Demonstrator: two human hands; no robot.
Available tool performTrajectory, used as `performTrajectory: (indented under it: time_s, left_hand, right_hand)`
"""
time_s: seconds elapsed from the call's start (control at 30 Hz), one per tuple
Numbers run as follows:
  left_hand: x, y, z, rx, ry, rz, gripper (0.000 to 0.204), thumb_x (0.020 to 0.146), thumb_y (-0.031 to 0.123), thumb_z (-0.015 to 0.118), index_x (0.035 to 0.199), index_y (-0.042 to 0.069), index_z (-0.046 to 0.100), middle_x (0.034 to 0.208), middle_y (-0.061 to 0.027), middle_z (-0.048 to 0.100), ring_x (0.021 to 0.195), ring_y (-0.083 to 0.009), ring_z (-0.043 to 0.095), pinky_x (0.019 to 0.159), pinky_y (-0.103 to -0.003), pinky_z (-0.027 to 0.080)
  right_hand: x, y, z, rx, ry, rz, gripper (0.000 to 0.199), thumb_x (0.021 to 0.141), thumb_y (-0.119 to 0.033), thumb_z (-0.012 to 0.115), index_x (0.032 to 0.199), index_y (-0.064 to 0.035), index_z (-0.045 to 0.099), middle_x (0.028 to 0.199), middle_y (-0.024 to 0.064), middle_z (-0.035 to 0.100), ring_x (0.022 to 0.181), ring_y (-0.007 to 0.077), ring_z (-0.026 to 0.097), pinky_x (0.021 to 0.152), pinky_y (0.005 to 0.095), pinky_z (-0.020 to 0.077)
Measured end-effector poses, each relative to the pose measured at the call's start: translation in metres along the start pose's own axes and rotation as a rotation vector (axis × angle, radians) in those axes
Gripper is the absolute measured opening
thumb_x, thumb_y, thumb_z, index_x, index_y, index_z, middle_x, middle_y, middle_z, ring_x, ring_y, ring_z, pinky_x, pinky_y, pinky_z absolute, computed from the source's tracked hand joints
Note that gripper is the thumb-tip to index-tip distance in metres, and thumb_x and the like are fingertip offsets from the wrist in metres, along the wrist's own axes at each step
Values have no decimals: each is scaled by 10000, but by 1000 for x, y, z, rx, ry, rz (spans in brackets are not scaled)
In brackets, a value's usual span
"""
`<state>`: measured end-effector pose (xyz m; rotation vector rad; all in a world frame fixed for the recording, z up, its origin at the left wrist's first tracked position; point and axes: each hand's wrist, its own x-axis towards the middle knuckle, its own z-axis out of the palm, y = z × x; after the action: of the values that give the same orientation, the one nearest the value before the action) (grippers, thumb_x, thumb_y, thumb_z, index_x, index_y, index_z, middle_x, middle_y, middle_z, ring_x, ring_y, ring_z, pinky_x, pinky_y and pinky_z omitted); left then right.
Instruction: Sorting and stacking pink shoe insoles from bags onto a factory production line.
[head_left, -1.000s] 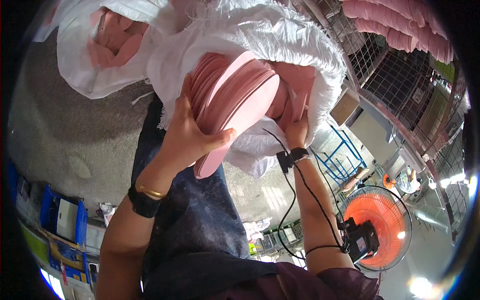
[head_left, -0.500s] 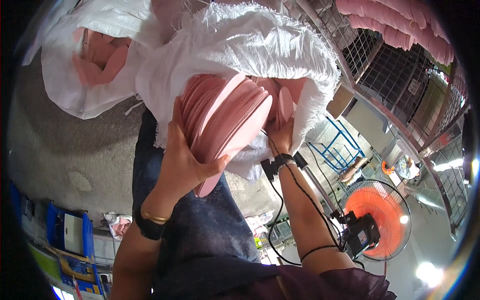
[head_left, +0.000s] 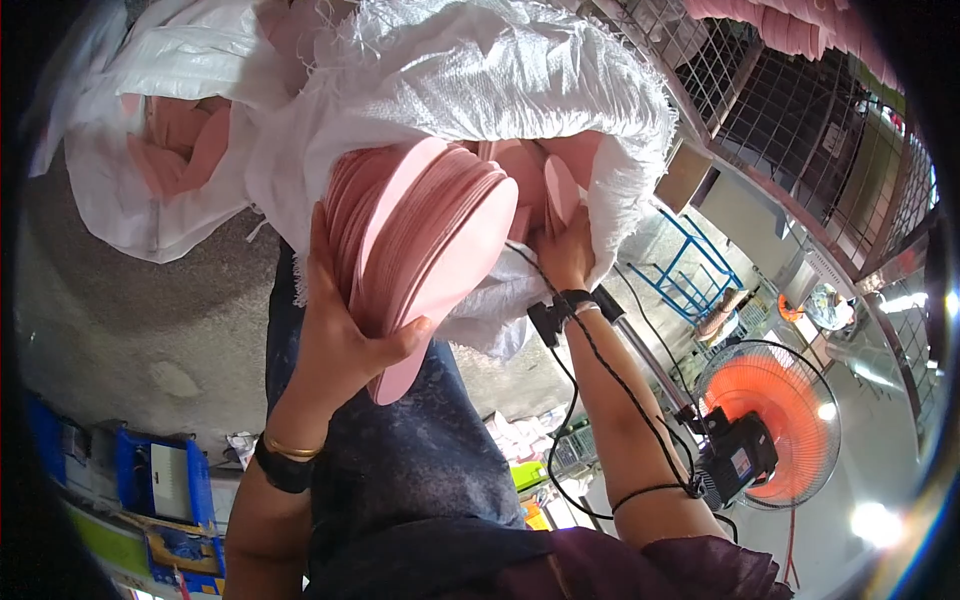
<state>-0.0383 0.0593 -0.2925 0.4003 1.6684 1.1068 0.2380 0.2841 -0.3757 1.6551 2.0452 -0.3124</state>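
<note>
My left hand (head_left: 345, 345) is wrapped round the lower end of a thick stack of pink insoles (head_left: 425, 250), its thumb across the front piece. The stack tilts out of the mouth of a white woven sack (head_left: 480, 90) with a frayed rim. Inside that mouth, at the right, my right hand (head_left: 566, 250) is closed about the lower end of an upright pink insole (head_left: 560, 190). Its fingertips are partly hidden, and more loose insoles lie behind. Each wrist has a black band.
Another white sack (head_left: 130, 220) with pink pieces inside stands at the left. To the right are an orange fan (head_left: 765, 425), a blue metal frame (head_left: 690, 270) and a wire mesh rack (head_left: 800, 150). Black cables (head_left: 560, 440) run along my right forearm. Blue bins (head_left: 165, 480) are at lower left.
The stack in my left hand has shifted slightly left and tilted a little more toward me. My right hand has moved slightly upward in the sack's mouth. The whole view has shifted a little.
</note>
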Motion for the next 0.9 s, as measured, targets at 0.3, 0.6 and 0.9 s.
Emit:
performTrajectory:
  time_s: [0.3, 0.6, 0.9]
  left_hand:
    - [-2, -8, 6, -73, 33, 55, 1310, 712, 439, 848, 1527, -122, -10, 1508, -324, 261, 1427, -401, 322, 1181, -451, 297]
    - [0, -3, 2, -126, 15, 32, 1293, 713, 393, 869, 1525, -135, 12, 1543, -334, 220, 1476, -392, 232, 1210, -442, 231]
    - [0, 1, -19, -97, -91, 79, 1270, 746, 398, 850, 1568, -45, -10, 1609, -255, 172, 1500, -307, 202, 1215, -409, 220]
  right_hand:
    - [-27, 41, -28, 515, -110, 90, 379, 848, -145, 688, 1173, 36, 614, 890, 172, 677, 797, 285, 679, 710, 387, 526]
    - [-58, 31, -52, 755, 425, -386, 187, 898, -44, 684, 1071, 15, 647, 994, 80, 689, 874, 134, 632, 743, 298, 502]
    - [-125, 25, -195, 1633, 414, -115, 368, 982, -175, 572, 1267, 57, 543, 1222, 122, 635, 1091, 247, 624, 928, 392, 529]
